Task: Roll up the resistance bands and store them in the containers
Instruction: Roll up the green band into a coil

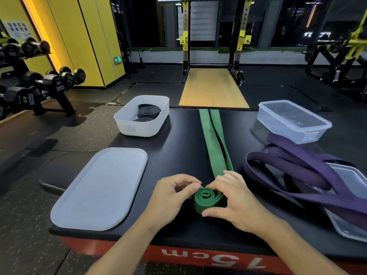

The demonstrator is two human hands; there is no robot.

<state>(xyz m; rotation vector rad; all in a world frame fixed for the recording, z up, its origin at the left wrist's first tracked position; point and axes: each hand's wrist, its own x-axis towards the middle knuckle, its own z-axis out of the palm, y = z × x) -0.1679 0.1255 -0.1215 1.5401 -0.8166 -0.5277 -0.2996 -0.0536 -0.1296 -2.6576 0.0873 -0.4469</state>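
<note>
The rolling step is in hand, and it is only begun. The green band [213, 143] lies on the black platform [178, 151], its near end wound into a small tight coil at the near edge. The rest runs straight away toward 12 o'clock as two flat strips, reaching the far edge.

The right hand [236, 199] clamps the coil, with the thumb on its near side and the fingers curled over the far side onto the strips. The left hand [170, 197] has its fingers curled, and a fingertip presses the coil's left rim. I cannot see how its thumb lies.

From the coil, a white tub [127, 124] sits at 11 o'clock and holds rolled black bands [148, 112]. An empty clear box [317, 126] sits at 1 o'clock. A loose heap of purple bands [297, 175] lies at 3 o'clock, partly over a clear tray [349, 231]. A pale lid [99, 187] lies at 9 o'clock.

Most of the task seems left to do. The next move likely calls for turning the coil away toward 12 o'clock, keeping both strips stacked and taut so the roll stays tight.
</note>
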